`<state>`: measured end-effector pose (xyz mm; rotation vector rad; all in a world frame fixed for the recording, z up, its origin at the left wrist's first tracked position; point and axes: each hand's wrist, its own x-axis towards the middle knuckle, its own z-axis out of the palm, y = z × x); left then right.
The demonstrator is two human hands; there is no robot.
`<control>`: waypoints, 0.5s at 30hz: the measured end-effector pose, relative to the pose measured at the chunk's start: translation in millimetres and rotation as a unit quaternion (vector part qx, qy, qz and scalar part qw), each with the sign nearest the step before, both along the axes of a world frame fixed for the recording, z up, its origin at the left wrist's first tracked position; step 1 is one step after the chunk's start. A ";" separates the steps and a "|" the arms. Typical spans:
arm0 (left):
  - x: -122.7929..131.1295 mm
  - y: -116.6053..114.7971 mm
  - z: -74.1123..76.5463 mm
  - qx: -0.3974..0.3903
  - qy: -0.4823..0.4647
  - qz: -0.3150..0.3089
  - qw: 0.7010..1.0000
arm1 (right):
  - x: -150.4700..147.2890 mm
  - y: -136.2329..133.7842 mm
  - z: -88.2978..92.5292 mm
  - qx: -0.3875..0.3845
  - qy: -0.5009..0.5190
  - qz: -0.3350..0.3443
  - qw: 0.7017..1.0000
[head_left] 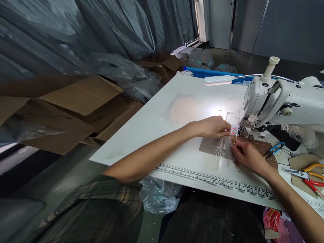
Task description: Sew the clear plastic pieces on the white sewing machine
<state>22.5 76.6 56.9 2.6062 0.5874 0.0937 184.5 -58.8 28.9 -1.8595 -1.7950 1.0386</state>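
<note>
Just left of the presser foot of a white sewing machine (280,98), my left hand (214,127) is closed, its fingertips pinching the edge of a clear plastic piece (221,148) with small red marks. Nearer my body, my right hand (246,154) also has thumb and finger pressed together at that plastic, close to the needle area. My fingers hide part of the plastic's edge. A brown sheet (265,148) lies flat on the machine bed under and beside my right hand.
Blue thread snips (274,148), a dark phone-like slab (285,136) and yellow-handled scissors (303,173) lie right. A printed ruler (215,180) runs along the white table's (141,135) front edge. A lamp (219,80) shines above. Cardboard boxes (81,94) stand left.
</note>
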 end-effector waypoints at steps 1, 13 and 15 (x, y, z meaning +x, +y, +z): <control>8.9 5.6 -1.5 0.040 0.024 0.003 0.999 | -1.9 1.5 -0.2 0.042 -0.090 -0.017 0.995; 27.9 45.8 -19.9 0.200 -0.077 0.000 0.977 | 15.6 6.0 -28.6 0.242 -0.212 -0.002 0.947; 13.1 27.7 -23.0 0.211 -0.142 -0.038 0.966 | 19.8 8.0 -28.0 0.230 -0.202 0.017 0.952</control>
